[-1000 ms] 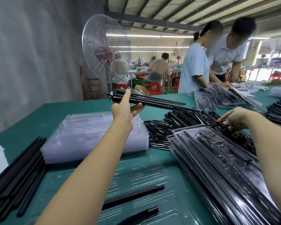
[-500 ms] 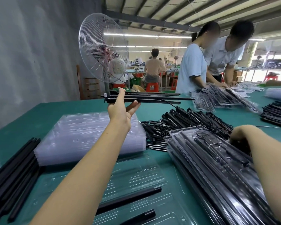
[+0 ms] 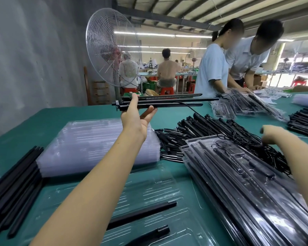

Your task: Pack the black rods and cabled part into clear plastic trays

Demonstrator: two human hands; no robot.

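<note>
Step in hand, as judged: fetching one cabled part for the open tray. Left hand (image 3: 134,117) was raised over the counter (image 3: 34,125), thumb on top and fingers fairly straight beneath, pinching a cabled part (image 3: 169,102) near its left end. The part lay roughly level in the air, well above the tray. Its thin cable (image 3: 189,108) ran down and right toward the pile (image 3: 203,126) of like parts, so it was probably not fully free. Right hand (image 3: 272,134) was down at the tangle (image 3: 270,153) at the pile's right edge, knuckles to the camera and fingers hidden; whether it gripped anything could not be told. The tray (image 3: 158,185) lay nearest the person with one rod (image 3: 142,213) and a short piece (image 3: 155,233) already in it, other slots bare: packing judged partly done. Filled trays (image 3: 183,150) were stacked to the right, empty trays (image 3: 96,144) behind, loose rods (image 3: 12,174) to the left. Next move, as judged: clear the cable from the pile, bring the part down and toward the person, line it up with its slot, seat it and tuck the cable in. Risk: a snagged cable dragging neighbouring parts along.
</note>
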